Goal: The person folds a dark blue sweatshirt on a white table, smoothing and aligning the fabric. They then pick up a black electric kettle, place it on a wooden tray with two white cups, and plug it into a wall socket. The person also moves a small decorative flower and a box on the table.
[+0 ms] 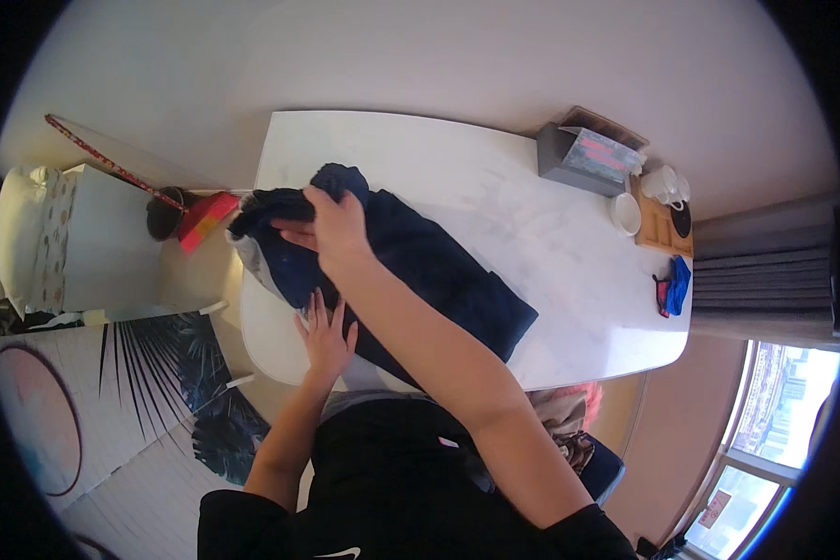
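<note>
A dark navy garment (434,259) lies partly folded across the left half of the white table (462,161). Its left end is bunched, with a grey part (253,262) showing along the edge. My right hand (336,224) reaches across to that bunched end, thumb and fingers apart over the cloth; whether it pinches any fabric is hard to tell. Nearer to me, my left hand (327,339) rests with spread fingers on the garment's lower left edge, close to the table's front.
At the back right stand a grey box (577,162), a white bowl (625,214), white cups (659,184) and a wooden tray (661,234). A blue item (679,285) lies near the right edge. A broom (206,218) leans left of the table.
</note>
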{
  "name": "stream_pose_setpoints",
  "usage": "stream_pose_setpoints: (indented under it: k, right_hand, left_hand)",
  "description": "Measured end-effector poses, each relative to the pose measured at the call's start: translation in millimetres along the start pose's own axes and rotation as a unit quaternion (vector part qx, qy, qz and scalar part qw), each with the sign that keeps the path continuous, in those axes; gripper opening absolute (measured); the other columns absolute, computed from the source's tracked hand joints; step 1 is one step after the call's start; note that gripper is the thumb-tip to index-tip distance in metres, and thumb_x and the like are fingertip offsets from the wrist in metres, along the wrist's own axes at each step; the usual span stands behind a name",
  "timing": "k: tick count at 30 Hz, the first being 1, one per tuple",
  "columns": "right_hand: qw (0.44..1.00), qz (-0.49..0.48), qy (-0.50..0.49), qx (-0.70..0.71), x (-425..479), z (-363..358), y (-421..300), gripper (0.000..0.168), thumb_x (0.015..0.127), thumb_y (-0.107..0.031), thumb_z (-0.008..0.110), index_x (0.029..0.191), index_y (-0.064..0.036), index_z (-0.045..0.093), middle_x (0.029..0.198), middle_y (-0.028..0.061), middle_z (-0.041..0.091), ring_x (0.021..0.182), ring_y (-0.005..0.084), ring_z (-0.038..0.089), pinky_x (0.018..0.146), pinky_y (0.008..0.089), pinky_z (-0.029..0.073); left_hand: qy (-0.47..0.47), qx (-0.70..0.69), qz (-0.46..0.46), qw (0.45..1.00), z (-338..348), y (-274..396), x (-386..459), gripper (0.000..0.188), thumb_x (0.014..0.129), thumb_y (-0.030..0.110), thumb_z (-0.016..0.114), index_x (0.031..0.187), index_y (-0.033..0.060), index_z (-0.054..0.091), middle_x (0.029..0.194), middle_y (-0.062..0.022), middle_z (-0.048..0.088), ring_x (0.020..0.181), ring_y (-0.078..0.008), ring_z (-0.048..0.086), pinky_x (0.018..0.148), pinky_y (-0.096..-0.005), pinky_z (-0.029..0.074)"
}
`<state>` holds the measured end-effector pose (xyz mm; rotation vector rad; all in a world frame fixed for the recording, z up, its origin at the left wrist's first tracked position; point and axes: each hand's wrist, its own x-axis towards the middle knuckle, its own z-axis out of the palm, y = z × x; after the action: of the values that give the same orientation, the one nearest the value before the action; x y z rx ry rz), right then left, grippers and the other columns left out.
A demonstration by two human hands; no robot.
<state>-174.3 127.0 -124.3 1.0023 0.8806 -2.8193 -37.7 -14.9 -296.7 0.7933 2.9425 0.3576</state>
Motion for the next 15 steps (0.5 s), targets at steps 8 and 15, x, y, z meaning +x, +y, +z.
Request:
stream_pose_setpoints:
  k: [8, 15]
  right_hand:
    - [0.968, -0.141, 0.071, -0.196, -31.4, -147.3, -13.3, 0.026, 0.081, -0.021, 0.066, 0.100, -0.004, 0.060, 0.086, 0.0057, 0.065, 0.068, 0.0179, 0.065, 0.052, 0.0284, 0.053]
    - [0.823, -0.107, 0.183, -0.526, -43.1, -285.6, 29.7, 0.028, 0.081, -0.022, 0.069, 0.091, 0.001, 0.057, 0.071, 0.0091, 0.064, 0.060, 0.0159, 0.064, 0.053, 0.0293, 0.049]
  left_hand:
    - [0.041, -0.038, -0.017, 0.998, 15.5, -14.4, -14.2, 0.052, 0.086, 0.038, 0.056, 0.131, 0.0108, 0.053, 0.134, -0.0258, 0.044, 0.127, -0.0449, 0.036, 0.105, -0.0654, 0.020]
    - [0.017, -0.083, 0.039, 0.996, 20.7, -30.5, 9.9, 0.051, 0.075, 0.029, 0.064, 0.119, 0.0041, 0.059, 0.125, -0.0246, 0.050, 0.121, -0.0456, 0.040, 0.108, -0.0590, 0.022]
